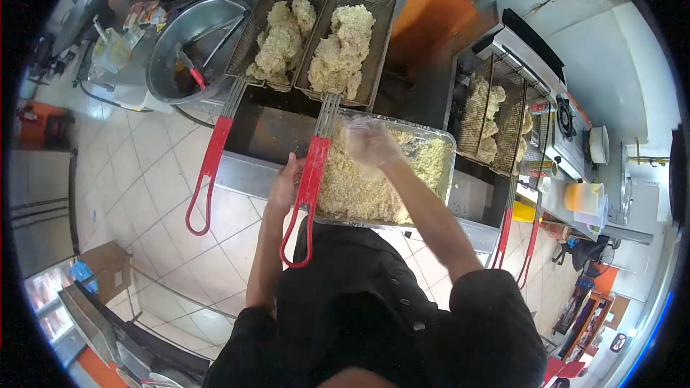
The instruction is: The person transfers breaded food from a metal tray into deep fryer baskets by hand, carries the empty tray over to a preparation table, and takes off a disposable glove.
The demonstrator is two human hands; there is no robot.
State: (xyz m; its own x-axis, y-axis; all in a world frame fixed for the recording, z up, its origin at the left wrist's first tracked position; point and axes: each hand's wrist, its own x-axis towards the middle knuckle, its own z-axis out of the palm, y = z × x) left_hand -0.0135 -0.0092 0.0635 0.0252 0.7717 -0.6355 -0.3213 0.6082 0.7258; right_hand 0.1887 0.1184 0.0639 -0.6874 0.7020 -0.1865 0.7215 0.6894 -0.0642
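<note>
My right hand [370, 144], in what looks like a thin clear glove, is over the metal tray [451, 154] of yellowish crumb coating [359, 192]. Motion blur and crumbs hide its fingers. My left hand [286, 181] is just left of the tray, with a fingertip pointing up. A red basket handle [313, 172] crosses in front of it and hides the other fingers. That handle belongs to a fryer basket [381, 29] with crumb-coated pieces [341, 50]. A second basket [248, 47] beside it holds more coated pieces [279, 47], its red handle [212, 158] sticking out toward me.
A large steel bowl [162, 54] with red-handled tongs [192, 72] stands at the upper left. More fryer baskets [507, 108] with coated pieces are on the right. Past them is a stove [568, 129]. A cardboard box [108, 273] is on the lower left.
</note>
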